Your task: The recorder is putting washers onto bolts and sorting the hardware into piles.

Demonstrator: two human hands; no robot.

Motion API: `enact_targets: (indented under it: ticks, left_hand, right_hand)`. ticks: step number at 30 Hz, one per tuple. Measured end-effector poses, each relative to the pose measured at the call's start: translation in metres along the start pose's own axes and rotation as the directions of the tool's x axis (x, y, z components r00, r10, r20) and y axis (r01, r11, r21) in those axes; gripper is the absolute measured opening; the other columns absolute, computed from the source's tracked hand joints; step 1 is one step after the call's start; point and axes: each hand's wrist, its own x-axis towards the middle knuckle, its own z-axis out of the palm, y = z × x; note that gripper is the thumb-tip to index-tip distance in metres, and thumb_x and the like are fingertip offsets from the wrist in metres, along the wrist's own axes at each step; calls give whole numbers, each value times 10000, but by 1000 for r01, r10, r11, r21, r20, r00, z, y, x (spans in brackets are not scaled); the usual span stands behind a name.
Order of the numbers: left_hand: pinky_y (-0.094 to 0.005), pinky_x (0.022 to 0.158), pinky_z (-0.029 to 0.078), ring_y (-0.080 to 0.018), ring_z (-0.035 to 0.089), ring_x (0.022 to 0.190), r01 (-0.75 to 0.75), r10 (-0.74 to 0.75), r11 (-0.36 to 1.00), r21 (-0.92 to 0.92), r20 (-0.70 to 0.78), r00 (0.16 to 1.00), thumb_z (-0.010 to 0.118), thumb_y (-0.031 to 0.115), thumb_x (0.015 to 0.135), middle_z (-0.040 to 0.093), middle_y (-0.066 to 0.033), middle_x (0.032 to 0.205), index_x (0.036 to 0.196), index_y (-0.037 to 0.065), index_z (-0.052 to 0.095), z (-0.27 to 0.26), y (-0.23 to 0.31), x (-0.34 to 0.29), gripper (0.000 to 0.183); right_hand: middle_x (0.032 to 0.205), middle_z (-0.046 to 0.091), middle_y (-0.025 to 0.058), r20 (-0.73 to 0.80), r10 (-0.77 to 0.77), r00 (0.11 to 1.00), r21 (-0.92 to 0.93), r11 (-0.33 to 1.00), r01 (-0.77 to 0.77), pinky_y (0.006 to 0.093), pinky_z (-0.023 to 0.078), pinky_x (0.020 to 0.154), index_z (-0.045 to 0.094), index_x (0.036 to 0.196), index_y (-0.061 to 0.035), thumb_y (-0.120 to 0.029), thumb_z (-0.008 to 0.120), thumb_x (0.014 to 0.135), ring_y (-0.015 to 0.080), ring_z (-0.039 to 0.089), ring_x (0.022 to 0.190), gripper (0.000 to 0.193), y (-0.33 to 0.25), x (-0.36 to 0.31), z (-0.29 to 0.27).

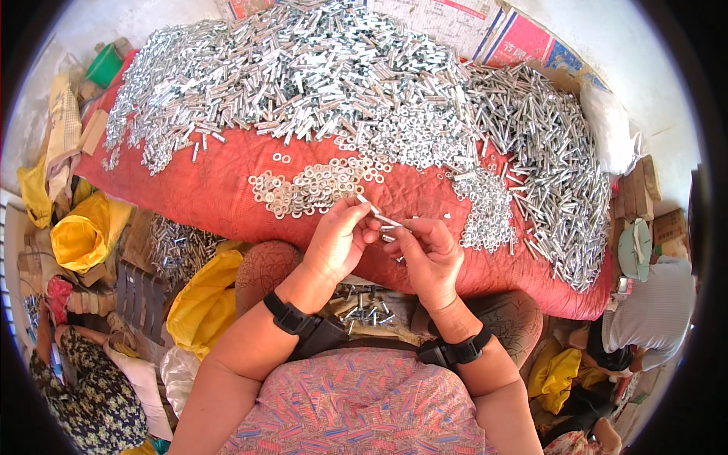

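In front of me, over the near edge of a red cloth (220, 171), a slim silvery bolt-like piece (369, 205) slants between my two hands. My left hand (334, 241) pinches its upper part with thumb and fingertips. My right hand (434, 262) closes thumb and fingers at its lower end, where more small metal parts show partly hidden by the fingers. Just beyond my left hand lies a patch of flat washers (311, 187). Small nut-like rings (487, 208) lie beyond my right hand. Below my hands, several finished-looking metal pieces (368, 312) lie between my knees.
A large heap of short metal tubes (303, 68) covers the cloth's far side; long bolts (557, 167) heap at the right. Yellow sacks (203, 303) and another metal pile (182, 249) stand at left. Other people sit at lower left (91, 387) and right (652, 311).
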Motion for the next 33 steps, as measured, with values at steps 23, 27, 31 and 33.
enact_targets:
  ticks: [23,27,31,33]
  left_hand:
    - [-237,551,410,-120,564,694,27,-27,998,56,-4,1000,576,113,930,602,-43,818,917,80,529,0,-2,-1,59]
    - [-253,535,418,-165,598,685,92,-92,996,4,-24,995,530,188,951,621,-75,842,947,90,551,-3,0,-2,100]
    - [-231,485,386,-154,564,636,132,-128,991,31,-113,985,523,198,938,606,-71,847,944,103,531,6,5,-3,96]
    - [-210,445,326,-114,479,574,129,-129,991,-19,-13,991,500,199,942,540,-38,767,987,107,528,-2,7,-3,107]
  right_hand:
    - [678,609,189,206,-96,974,-595,777,203,390,469,507,597,748,-17,-169,703,854,357,621,605,214,-3,32,-5]
    - [719,598,176,180,-213,960,-786,556,270,442,481,554,581,739,-20,-252,642,894,373,617,644,286,-11,70,-24]
    - [837,596,153,210,-246,946,-929,251,271,453,511,643,597,802,-37,-182,600,885,358,631,729,167,24,99,-53]
    - [929,579,135,244,-142,959,-959,113,260,446,524,713,608,863,-52,-114,570,854,346,634,795,73,30,104,-54]
